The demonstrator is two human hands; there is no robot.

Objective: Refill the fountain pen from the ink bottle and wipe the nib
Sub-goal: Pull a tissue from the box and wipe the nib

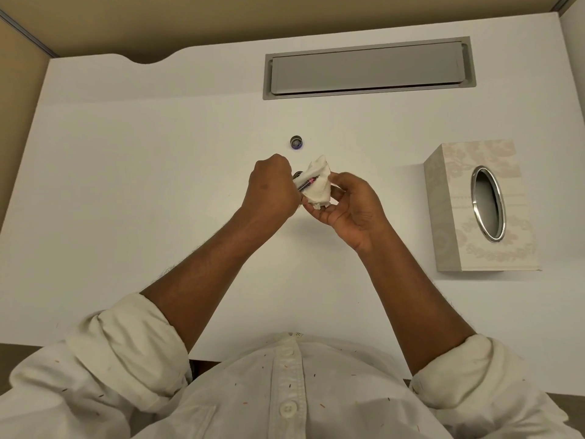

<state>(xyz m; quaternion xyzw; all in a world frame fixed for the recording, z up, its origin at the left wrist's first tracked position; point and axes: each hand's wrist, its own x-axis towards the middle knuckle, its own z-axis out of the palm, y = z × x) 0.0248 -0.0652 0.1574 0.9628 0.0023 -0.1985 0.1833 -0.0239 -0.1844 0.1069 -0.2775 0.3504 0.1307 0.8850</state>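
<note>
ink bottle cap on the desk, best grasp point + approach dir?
Grip the cap across its outer side wall, coming straight down from above. It sits alone on the white desk, open side up, beyond both hands, with bare surface all around. A two-finger pinch on opposite sides of the rim should suit its low round shape; a side approach would likely just push it.

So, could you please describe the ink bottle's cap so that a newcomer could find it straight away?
Start at the long grey hatch set into the far side of the white desk, then come towards the person. The cap lies alone on the bare desk, just beyond the left hand. It is small, round and dark, open side up, unlike the large pale tissue box to the right.
</note>
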